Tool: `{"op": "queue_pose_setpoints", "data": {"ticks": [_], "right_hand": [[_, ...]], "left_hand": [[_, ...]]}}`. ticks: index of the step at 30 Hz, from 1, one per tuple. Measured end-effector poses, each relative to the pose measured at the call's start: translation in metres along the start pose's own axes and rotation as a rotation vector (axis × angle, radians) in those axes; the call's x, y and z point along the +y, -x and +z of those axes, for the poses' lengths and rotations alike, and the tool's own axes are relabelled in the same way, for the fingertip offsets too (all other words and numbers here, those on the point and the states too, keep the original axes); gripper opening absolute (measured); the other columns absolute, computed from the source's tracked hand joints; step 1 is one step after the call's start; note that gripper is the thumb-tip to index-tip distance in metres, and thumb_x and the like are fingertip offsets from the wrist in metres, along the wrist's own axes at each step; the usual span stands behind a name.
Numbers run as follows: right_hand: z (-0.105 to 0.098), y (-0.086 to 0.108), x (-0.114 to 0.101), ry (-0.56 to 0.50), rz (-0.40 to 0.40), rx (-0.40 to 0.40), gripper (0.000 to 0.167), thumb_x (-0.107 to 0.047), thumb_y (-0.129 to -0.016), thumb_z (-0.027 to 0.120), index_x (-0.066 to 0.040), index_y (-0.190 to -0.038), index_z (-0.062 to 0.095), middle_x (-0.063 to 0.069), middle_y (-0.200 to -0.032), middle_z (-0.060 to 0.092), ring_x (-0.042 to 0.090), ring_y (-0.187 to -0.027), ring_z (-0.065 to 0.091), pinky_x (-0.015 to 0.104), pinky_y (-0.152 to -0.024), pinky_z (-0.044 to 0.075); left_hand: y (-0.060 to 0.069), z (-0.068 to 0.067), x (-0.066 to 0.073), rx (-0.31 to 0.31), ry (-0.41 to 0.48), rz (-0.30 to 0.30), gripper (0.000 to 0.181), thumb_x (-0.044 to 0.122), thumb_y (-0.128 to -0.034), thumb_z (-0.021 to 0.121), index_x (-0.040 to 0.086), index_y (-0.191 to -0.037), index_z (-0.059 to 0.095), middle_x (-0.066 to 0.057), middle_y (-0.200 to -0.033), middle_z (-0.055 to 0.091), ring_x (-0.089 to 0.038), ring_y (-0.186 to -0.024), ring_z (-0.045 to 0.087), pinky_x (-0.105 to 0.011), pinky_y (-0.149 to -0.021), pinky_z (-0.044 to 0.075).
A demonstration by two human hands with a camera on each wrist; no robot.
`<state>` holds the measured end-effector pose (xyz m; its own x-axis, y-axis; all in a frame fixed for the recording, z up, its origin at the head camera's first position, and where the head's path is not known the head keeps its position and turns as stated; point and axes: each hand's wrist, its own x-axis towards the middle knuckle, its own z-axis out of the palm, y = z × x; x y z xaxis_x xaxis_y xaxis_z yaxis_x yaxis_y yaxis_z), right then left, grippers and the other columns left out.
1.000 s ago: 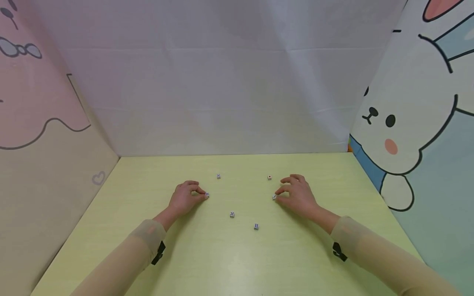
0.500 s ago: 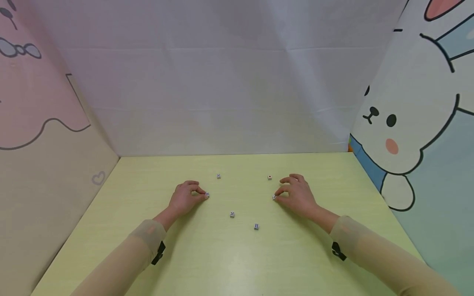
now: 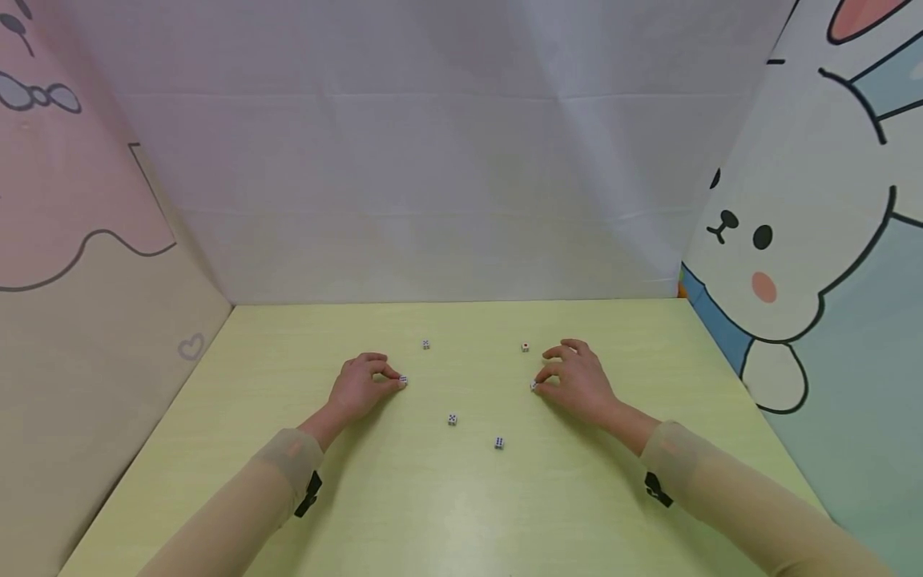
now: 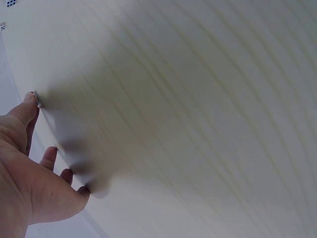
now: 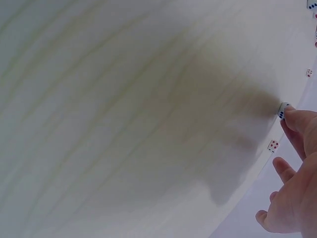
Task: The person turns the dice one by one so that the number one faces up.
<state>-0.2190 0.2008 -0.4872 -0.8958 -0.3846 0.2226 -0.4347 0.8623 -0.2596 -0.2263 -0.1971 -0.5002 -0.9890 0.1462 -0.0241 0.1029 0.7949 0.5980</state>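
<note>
Flanking the middle of the pale yellow-green wood-grain surface (image 3: 461, 513), the left hand (image 3: 358, 389) thumb-and-finger pinches a small white dark-pipped cubic die (image 3: 404, 381), the right hand (image 3: 578, 380) a white blue-pipped die (image 5: 282, 112), both probably light, hard, slick, best gripped by opposite sides.
</note>
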Motion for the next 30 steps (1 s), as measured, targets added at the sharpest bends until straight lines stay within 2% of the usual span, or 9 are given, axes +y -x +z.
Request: {"op": "queue_pose_setpoints", "data": {"ticks": [9,16,21,30], "right_hand": [[0.001,0.001,0.000,-0.033,0.021,0.005,0.005,-0.026,-0.086,0.084,-0.021,-0.087,0.082,0.013,-0.127,0.067,0.044,-0.136,0.041,0.064,-0.109,0.034],[-0.005,0.000,0.000,-0.148,0.092,0.030,0.008,-0.027,-0.089,0.081,-0.019,-0.091,0.082,0.014,-0.132,0.065,0.045,-0.138,0.036,0.065,-0.111,0.029],[-0.014,-0.003,-0.002,-0.245,0.107,0.062,0.008,-0.024,-0.090,0.081,-0.017,-0.093,0.082,0.017,-0.132,0.064,0.047,-0.139,0.034,0.065,-0.113,0.026],[-0.023,-0.005,-0.004,-0.365,0.154,0.063,0.012,-0.026,-0.092,0.080,-0.015,-0.097,0.082,0.017,-0.136,0.061,0.045,-0.140,0.030,0.062,-0.113,0.025]], "left_hand": [[0.001,-0.001,0.001,0.001,-0.003,0.000,0.014,0.028,-0.0949,0.076,0.015,-0.097,0.079,-0.018,-0.147,0.052,-0.050,-0.138,0.037,-0.061,-0.115,0.030],[0.001,-0.002,0.002,0.012,0.001,0.007,0.012,0.027,-0.0942,0.076,0.015,-0.095,0.079,-0.018,-0.145,0.053,-0.051,-0.138,0.038,-0.061,-0.113,0.032],[0.001,-0.003,0.002,0.016,0.004,0.006,0.011,0.027,-0.0942,0.076,0.016,-0.094,0.079,-0.018,-0.146,0.053,-0.051,-0.138,0.037,-0.061,-0.113,0.032],[0.000,-0.003,0.002,0.019,0.002,0.008,0.011,0.027,-0.0941,0.076,0.017,-0.094,0.079,-0.017,-0.146,0.053,-0.050,-0.138,0.037,-0.061,-0.113,0.032]]}}
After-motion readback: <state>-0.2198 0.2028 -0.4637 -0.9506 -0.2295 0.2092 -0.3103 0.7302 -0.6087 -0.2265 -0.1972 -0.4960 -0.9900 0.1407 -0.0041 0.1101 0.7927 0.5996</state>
